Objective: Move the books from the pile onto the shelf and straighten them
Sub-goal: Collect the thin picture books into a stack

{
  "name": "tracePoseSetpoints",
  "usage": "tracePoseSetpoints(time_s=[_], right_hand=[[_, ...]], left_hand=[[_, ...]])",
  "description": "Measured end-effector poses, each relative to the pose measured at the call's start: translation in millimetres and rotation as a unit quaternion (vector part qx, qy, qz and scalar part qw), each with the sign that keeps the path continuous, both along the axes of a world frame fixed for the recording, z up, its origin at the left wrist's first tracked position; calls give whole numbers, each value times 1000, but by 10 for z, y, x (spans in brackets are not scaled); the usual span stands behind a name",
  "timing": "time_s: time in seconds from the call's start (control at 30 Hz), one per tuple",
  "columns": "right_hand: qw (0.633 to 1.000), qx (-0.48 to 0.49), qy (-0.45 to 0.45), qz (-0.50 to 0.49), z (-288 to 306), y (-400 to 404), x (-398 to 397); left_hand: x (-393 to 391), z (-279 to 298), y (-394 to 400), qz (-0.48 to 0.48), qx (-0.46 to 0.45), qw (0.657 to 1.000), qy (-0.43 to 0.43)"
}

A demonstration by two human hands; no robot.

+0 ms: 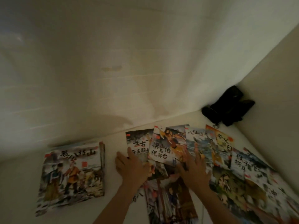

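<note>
Paper-covered illustrated picture books [178, 152] are lying fanned and overlapping across the white shelf surface [111, 188], running from centre to right. Head view: the left hand [131, 165] is pressing flat, fingers straight, on the fan's leftmost dark cover; the right hand [193, 168] is spreading open-fingered over the middle covers. Neither grip is holding anything. A squared stack of matching books [71, 173] is lying well left, nearer the left hand. A black pouch [228, 105] is sitting in the corner.

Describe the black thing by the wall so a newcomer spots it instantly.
Start at the right corner of the white surface, where the walls meet. The black pouch lies there, just behind the fanned books. It is the only dark, unprinted thing; everything nearby is colourful covers.
</note>
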State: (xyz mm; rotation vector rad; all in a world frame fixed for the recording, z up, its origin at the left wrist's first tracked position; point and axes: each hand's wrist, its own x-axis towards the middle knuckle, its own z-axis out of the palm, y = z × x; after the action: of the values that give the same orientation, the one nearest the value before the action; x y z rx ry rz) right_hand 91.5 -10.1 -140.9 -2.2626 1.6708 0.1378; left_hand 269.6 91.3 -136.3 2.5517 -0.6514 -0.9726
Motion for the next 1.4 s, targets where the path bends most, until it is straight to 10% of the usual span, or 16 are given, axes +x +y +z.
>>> tracePoseSetpoints(time_s=[0.5, 0.77, 1.1, 1.23, 1.4], right_hand=[[999, 45, 21, 1, -215, 544, 283], [996, 19, 57, -66, -270, -28, -160], [999, 42, -32, -7, -297, 636, 566], [975, -21, -201, -91, -256, 230, 175], [991, 51, -60, -106, -397, -330, -218]], left_hand=[[255, -44, -526, 189, -39, 978, 74], [373, -23, -281, 21, -167, 983, 66], [226, -85, -378, 119, -239, 953, 143], [278, -206, -323, 131, -253, 941, 183], [294, -331, -251, 124, -283, 930, 200]])
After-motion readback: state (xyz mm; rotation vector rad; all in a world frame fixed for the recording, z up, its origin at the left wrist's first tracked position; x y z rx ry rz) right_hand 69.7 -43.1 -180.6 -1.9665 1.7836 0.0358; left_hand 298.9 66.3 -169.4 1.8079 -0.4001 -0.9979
